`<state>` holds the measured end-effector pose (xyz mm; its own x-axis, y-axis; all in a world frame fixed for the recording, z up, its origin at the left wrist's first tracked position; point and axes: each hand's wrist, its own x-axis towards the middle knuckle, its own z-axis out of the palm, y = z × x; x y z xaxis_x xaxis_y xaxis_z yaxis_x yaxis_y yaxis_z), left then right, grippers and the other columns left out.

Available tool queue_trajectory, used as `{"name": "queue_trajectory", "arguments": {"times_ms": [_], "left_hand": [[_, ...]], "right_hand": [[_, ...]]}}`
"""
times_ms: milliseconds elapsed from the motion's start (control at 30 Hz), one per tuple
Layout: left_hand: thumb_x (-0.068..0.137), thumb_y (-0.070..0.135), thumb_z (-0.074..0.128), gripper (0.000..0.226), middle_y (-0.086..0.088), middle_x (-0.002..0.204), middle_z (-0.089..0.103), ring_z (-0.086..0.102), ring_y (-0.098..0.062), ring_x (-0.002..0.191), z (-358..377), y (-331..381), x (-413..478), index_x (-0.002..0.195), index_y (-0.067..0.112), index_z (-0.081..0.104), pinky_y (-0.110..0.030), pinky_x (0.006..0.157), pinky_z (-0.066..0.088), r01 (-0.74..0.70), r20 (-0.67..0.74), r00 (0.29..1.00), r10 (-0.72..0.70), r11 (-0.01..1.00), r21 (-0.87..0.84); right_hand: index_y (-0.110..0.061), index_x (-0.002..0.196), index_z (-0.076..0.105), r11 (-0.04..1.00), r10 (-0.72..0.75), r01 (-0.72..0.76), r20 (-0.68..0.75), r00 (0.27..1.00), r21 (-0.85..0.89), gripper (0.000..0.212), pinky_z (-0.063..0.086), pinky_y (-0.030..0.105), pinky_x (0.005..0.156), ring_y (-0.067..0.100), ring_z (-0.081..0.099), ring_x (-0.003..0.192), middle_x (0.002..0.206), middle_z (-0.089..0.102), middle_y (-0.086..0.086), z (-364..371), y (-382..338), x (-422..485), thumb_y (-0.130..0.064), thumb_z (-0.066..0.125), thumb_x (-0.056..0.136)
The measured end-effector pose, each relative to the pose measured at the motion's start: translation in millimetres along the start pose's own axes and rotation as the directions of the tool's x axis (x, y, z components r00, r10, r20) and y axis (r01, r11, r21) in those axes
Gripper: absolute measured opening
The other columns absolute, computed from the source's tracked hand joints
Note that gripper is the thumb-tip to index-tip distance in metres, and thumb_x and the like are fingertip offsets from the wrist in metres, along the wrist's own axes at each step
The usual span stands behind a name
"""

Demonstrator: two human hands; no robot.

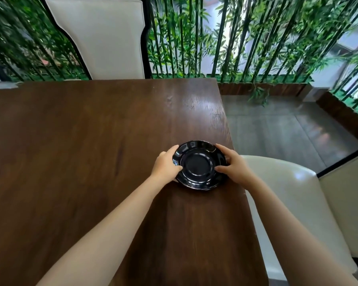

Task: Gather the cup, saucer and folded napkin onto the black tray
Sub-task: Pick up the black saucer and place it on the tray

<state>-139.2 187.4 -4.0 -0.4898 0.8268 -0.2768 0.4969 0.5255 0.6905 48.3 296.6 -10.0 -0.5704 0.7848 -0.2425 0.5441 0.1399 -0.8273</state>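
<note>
The fingers (175, 150) of the left hand (165, 164) curl over the near-left rim of the saucer (198, 165), thumb on its inner slope; the right hand (234, 165) grips the opposite rim the same way; both are closed on it. The saucer sits near the right edge of the tabletop (81, 141), so I judge this the saucer step, just at the pick-up. The tray, cup and napkin are out of sight; next comes a level lift towards wherever the tray waits. The saucer is glossy black, round, scallop-rimmed, probably slippery; the wood is dark, grained, polished; a cream chair (287, 193) stands beside.
</note>
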Motion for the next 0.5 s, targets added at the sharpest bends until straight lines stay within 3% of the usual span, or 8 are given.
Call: {"name": "queue_trajectory", "arguments": {"times_ms": [133,333,433,500], "left_hand": [[0.080,0.005,0.066,0.071,-0.012,0.132,0.046,0.048,-0.032,0.119,0,-5,-1,0.141,0.026,0.036,-0.047,0.095,0.048,0.015,0.011,1.000,-0.013,0.989,-0.145],[0.080,-0.001,0.065,0.069,-0.009,0.136,0.049,0.051,-0.031,0.119,-2,-6,-1,0.139,0.026,0.042,-0.050,0.091,0.051,0.062,0.018,0.998,-0.060,0.947,-0.316],[0.082,-0.005,0.062,0.068,-0.006,0.137,0.048,0.055,-0.029,0.110,-4,-2,-7,0.139,0.025,0.041,-0.040,0.065,0.061,0.104,0.050,0.995,-0.091,0.914,-0.393],[0.082,-0.008,0.060,0.068,-0.005,0.136,0.048,0.057,-0.024,0.099,-6,1,-13,0.139,0.023,0.041,-0.030,0.050,0.059,0.139,0.083,0.990,-0.113,0.879,-0.456]], "right_hand": [[-0.024,0.142,0.038,0.992,0.034,-0.032,-0.009,0.999,0.126,0.076,0.048,0.042,0.098,0.024,0.060,0.112,0.125,0.061,0.010,0,1,-4,0.009,0.063,0.078],[-0.025,0.142,0.040,0.970,0.098,-0.096,0.001,0.995,0.222,0.072,0.050,0.013,0.068,0.015,0.063,0.094,0.112,0.065,0.006,1,-3,-6,0.010,0.058,0.081],[-0.022,0.141,0.042,0.962,0.129,-0.121,-0.016,0.991,0.247,0.071,0.049,0.008,0.060,0.010,0.062,0.087,0.109,0.064,0.006,1,-6,-8,0.014,0.055,0.080],[-0.017,0.140,0.044,0.955,0.147,-0.133,-0.034,0.989,0.266,0.071,0.049,0.007,0.060,0.011,0.062,0.088,0.113,0.063,0.009,2,-9,-11,0.018,0.053,0.079]]}}
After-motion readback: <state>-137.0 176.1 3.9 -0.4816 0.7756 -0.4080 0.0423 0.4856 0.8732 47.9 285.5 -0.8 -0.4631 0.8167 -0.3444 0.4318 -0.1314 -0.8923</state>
